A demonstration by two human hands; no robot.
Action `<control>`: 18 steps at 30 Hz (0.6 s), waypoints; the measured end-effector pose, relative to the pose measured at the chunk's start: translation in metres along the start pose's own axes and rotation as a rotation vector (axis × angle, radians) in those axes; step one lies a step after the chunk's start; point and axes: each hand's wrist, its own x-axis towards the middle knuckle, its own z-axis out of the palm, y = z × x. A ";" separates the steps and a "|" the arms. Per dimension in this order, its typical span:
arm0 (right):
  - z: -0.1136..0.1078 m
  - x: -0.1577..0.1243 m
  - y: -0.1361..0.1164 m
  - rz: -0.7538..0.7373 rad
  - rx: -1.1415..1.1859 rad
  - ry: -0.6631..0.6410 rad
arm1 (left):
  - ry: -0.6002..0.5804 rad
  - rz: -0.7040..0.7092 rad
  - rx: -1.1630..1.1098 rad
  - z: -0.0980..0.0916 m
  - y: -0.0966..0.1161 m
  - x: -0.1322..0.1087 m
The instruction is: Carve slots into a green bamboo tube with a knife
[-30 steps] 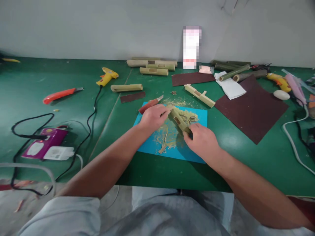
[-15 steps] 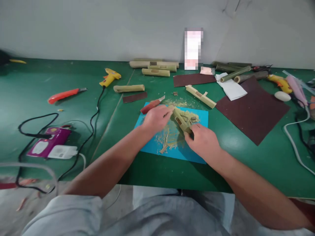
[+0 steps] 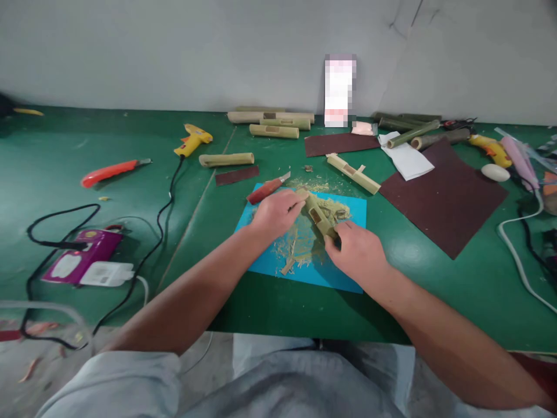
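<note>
here, in the head view, a notched bamboo tube [image 3: 319, 217] is held slantwise over a blue sheet [image 3: 358, 209]; its near end is clasped by the right hand [image 3: 359, 247], with thumb and fingers closed on it, while its far end is pinched by the fingertips of the left hand [image 3: 278, 213]. pale shavings [image 3: 298, 254] are strewn across the sheet. a red-handled knife [image 3: 264, 191] is laid at the sheet's far left corner, just beyond the left hand. on the green desk [image 3: 270, 307] behind, a second notched tube [image 3: 353, 173] is laid near a brown square [image 3: 448, 215].
</note>
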 end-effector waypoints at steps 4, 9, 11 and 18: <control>0.002 0.002 -0.003 -0.011 0.041 0.027 | -0.063 0.038 -0.018 0.001 0.007 -0.003; 0.000 0.007 -0.010 -0.017 0.026 -0.038 | -0.068 0.020 -0.032 0.003 0.009 0.000; -0.001 0.007 -0.009 -0.003 0.012 -0.032 | -0.040 0.001 -0.033 0.002 0.005 0.002; -0.003 0.004 0.000 0.013 -0.003 -0.017 | -0.059 0.024 -0.024 0.002 0.005 -0.004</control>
